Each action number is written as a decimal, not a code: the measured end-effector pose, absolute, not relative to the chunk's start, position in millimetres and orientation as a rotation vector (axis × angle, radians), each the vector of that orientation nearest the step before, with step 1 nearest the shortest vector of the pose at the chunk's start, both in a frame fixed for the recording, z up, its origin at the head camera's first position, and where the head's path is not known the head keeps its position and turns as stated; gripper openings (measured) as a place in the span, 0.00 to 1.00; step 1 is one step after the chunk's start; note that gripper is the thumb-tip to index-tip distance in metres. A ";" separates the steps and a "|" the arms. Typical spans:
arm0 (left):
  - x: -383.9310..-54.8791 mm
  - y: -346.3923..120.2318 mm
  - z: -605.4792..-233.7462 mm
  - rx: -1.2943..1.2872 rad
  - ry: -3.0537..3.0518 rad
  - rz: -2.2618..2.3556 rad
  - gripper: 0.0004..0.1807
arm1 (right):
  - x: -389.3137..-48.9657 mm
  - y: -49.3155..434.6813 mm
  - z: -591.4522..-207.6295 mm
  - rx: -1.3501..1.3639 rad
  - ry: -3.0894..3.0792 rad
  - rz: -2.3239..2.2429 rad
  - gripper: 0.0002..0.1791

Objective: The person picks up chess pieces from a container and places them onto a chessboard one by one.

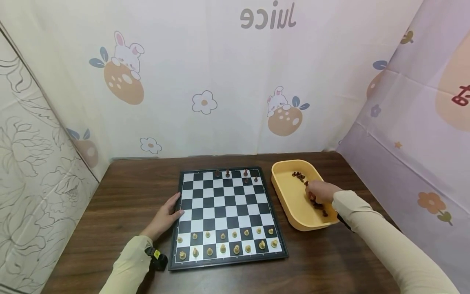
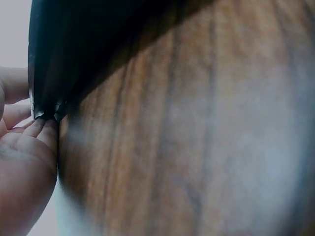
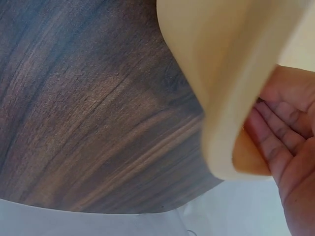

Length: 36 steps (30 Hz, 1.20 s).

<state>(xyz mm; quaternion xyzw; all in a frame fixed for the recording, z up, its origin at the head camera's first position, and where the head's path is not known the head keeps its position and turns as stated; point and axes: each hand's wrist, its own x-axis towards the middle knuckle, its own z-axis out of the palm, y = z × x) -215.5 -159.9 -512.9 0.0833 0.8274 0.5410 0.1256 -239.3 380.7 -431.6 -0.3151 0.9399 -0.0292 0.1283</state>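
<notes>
A black-and-white chessboard [image 1: 220,201] lies on the table. Its left edge is touched by my left hand [image 1: 164,215], the thumb over the rim; in the left wrist view the fingers [image 2: 42,130] meet the board's dark side. Light chess pieces [image 1: 222,247] fill the two near rows, and a few dark chess pieces [image 1: 227,173] stand at the far side. Inside the yellow tray [image 1: 290,192], my right hand [image 1: 320,192] reaches among loose dark chess pieces [image 1: 299,175]. Its fingers are bent, but the tray wall hides the fingertips, so whether they hold a piece is unclear.
The dark wooden table [image 1: 128,196] carries the board and, to its right, the tray. A patterned curtain [image 1: 235,122] hangs along the table's back edge, with another printed cloth [image 1: 407,155] at the right.
</notes>
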 end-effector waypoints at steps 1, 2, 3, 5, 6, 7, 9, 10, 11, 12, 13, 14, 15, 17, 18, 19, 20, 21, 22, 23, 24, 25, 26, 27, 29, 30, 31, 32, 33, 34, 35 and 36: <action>-215.7 -160.0 -513.2 0.244 2.408 1.578 0.38 | -239.5 381.0 -431.8 -0.913 2.734 -0.091 0.19; -215.7 -160.0 -513.2 0.245 2.405 1.581 0.38 | -239.8 381.3 -432.0 -0.915 2.735 -0.093 0.19; -215.7 -160.1 -512.9 0.243 2.402 1.586 0.38 | -240.3 381.5 -432.2 -0.906 2.736 -0.094 0.19; -215.5 -160.2 -512.4 0.246 2.397 1.587 0.38 | -241.1 381.9 -432.6 -0.903 2.736 -0.082 0.19; -215.8 -160.3 -512.6 0.246 2.396 1.590 0.38 | -241.6 382.2 -432.9 -0.899 2.736 -0.079 0.19; -215.8 -160.3 -512.8 0.246 2.393 1.592 0.38 | -241.9 382.2 -432.5 -0.885 2.736 -0.073 0.19; -215.9 -160.6 -513.6 0.252 2.394 1.591 0.38 | -242.9 382.2 -431.6 -0.870 2.733 -0.062 0.19; -215.9 -160.6 -514.0 0.253 2.394 1.590 0.38 | -243.2 382.2 -430.8 -0.854 2.729 -0.065 0.18; -216.1 -160.7 -514.7 0.255 2.395 1.589 0.39 | -243.6 382.4 -430.2 -0.843 2.728 -0.064 0.18; -216.2 -160.8 -515.3 0.257 2.396 1.592 0.38 | -244.1 382.6 -429.5 -0.832 2.727 -0.067 0.17; -216.3 -160.9 -515.6 0.258 2.398 1.590 0.38 | -244.6 382.8 -428.7 -0.824 2.727 -0.064 0.17; -216.4 -160.9 -515.8 0.257 2.400 1.590 0.38 | -245.2 383.3 -428.3 -0.819 2.728 -0.067 0.16; -216.3 -160.5 -515.6 0.252 2.400 1.587 0.38 | -245.6 383.5 -427.4 -0.813 2.728 -0.070 0.16; -216.4 -160.1 -515.5 0.244 2.403 1.586 0.38 | -246.7 383.8 -426.2 -0.799 2.734 -0.067 0.16; -216.5 -159.8 -515.3 0.240 2.404 1.587 0.38 | -246.8 383.5 -424.8 -0.804 2.736 -0.071 0.16; -216.4 -159.6 -515.0 0.238 2.405 1.585 0.38 | -246.9 383.0 -423.3 -0.810 2.737 -0.070 0.17; -216.4 -159.3 -514.7 0.235 2.405 1.586 0.38 | -246.9 382.3 -421.6 -0.820 2.740 -0.075 0.16; -216.3 -159.1 -514.3 0.236 2.407 1.585 0.38 | -246.9 381.6 -419.8 -0.828 2.743 -0.075 0.16; -216.3 -159.2 -514.5 0.233 2.406 1.588 0.38 | -247.0 380.5 -417.9 -0.838 2.746 -0.076 0.15; -216.3 -159.3 -514.6 0.233 2.405 1.590 0.38 | -246.8 378.9 -415.0 -0.855 2.748 -0.084 0.14; -216.2 -159.4 -514.4 0.232 2.405 1.591 0.38 | -247.1 377.4 -412.8 -0.880 2.751 -0.086 0.13; -216.1 -159.6 -514.3 0.235 2.406 1.591 0.38 | -247.8 376.0 -410.9 -0.890 2.752 -0.092 0.12; -216.0 -159.8 -514.3 0.238 2.406 1.590 0.38 | -248.5 374.8 -409.0 -0.898 2.753 -0.104 0.12; -216.0 -159.9 -514.3 0.239 2.404 1.591 0.38 | -249.1 373.5 -407.0 -0.898 2.753 -0.111 0.11; -216.0 -160.3 -514.3 0.242 2.404 1.590 0.38 | -250.8 371.3 -403.7 -0.898 2.753 -0.129 0.12; -216.0 -160.6 -514.4 0.248 2.406 1.587 0.38 | -252.1 370.5 -402.8 -0.900 2.751 -0.136 0.12; -216.1 -160.8 -514.5 0.249 2.403 1.587 0.38 | -252.9 369.5 -401.3 -0.897 2.751 -0.141 0.13; -216.2 -160.9 -514.6 0.248 2.403 1.586 0.38 | -253.4 368.2 -399.8 -0.908 2.754 -0.143 0.14; -216.3 -161.0 -514.8 0.244 2.403 1.585 0.38 | -254.1 367.1 -398.6 -0.919 2.757 -0.138 0.14; -216.3 -161.1 -514.7 0.243 2.403 1.582 0.38 | -255.1 366.0 -397.7 -0.927 2.758 -0.135 0.15; -216.3 -161.1 -514.7 0.243 2.404 1.579 0.38 | -255.8 364.5 -396.5 -0.940 2.759 -0.134 0.15; -216.3 -161.2 -514.7 0.242 2.401 1.579 0.38 | -256.5 362.9 -395.3 -0.948 2.760 -0.135 0.15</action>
